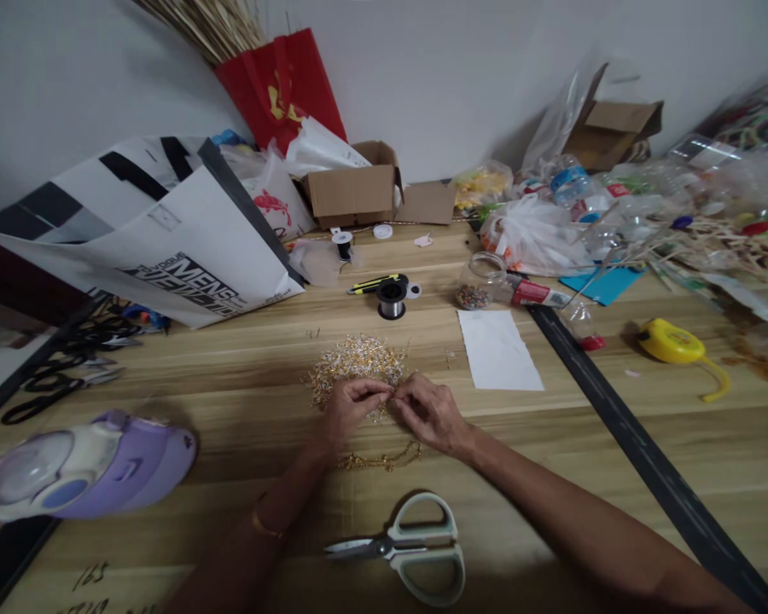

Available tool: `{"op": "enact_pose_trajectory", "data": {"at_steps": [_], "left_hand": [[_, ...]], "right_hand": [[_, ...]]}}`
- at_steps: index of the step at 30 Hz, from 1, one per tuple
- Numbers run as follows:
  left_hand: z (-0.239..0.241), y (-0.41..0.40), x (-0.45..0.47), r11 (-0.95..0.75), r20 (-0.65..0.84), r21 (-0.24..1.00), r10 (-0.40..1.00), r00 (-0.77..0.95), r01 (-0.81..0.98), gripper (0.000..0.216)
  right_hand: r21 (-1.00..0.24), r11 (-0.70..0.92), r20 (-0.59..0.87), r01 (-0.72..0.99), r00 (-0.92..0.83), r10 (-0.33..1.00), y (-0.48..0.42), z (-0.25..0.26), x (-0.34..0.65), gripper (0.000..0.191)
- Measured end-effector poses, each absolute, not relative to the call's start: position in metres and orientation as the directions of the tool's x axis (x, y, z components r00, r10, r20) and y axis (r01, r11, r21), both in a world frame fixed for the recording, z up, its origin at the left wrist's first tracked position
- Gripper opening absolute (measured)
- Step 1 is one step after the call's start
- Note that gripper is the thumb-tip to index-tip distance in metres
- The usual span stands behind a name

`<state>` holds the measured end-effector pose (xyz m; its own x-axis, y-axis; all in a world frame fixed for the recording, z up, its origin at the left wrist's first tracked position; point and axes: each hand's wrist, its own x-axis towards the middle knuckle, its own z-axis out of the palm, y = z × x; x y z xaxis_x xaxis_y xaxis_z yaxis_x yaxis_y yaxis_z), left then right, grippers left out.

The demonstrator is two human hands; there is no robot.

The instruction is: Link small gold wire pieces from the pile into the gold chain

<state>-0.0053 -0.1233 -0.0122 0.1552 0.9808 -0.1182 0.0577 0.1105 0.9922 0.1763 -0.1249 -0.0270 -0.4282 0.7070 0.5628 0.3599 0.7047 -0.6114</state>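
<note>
My left hand [352, 406] and my right hand [432, 413] meet fingertip to fingertip at the near edge of a pile of small gold and clear beaded pieces [358, 362]. Both hands are closed in a pinch, and what sits between the fingertips is too small to make out. Just below them on the wooden table lies a gold chain [381, 461] with small dangling bits. Nearer to me rests a pair of scissors [416, 546] with pale handles, its blades pointing left. A spool of silver wire [392, 300] stands beyond the pile.
Left of my arms lies a purple bottle [121, 469], with several pliers and scissors [70, 367] behind it. On the right are a white paper [500, 350], a jar of beads [477, 286] and a yellow tape measure [672, 343]. Bags and a cardboard box [352, 194] line the wall.
</note>
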Motion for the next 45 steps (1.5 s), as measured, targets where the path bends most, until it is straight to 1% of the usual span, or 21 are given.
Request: {"op": "enact_pose_trajectory", "data": {"at_steps": [8,17,28,32,36,45], "left_hand": [[-0.0099,-0.1246,-0.0045,0.139,-0.146,0.989,0.974,0.174,0.049,0.023],[-0.0089,-0.1233,-0.0056,0.159,-0.160,0.987,0.976,0.149,0.017,0.017],[-0.0110,-0.1258,-0.0042,0.065,-0.076,0.994,0.988,0.134,0.085,0.014],[-0.0133,-0.1261,-0.0036,0.013,-0.022,0.998,0.991,0.135,0.062,0.013],[-0.0126,-0.1255,-0.0039,-0.021,0.019,1.000,0.988,0.152,0.012,0.016],[-0.0114,-0.1257,-0.0052,0.040,-0.044,0.999,0.990,0.135,0.034,0.016]], "right_hand": [[-0.616,0.702,0.560,0.357,-0.428,0.710,-0.1250,-0.0257,0.1762,0.006],[-0.644,0.692,0.556,0.326,-0.421,0.717,-0.1246,-0.0245,0.1762,0.007],[-0.649,0.694,0.555,0.310,-0.431,0.712,-0.1247,-0.0249,0.1762,0.006],[-0.649,0.694,0.556,0.311,-0.429,0.712,-0.1251,-0.0239,0.1757,0.007],[-0.648,0.703,0.569,0.293,-0.428,0.702,-0.1246,-0.0244,0.1754,0.008],[-0.654,0.694,0.560,0.299,-0.425,0.711,-0.1249,-0.0252,0.1748,0.006]]}}
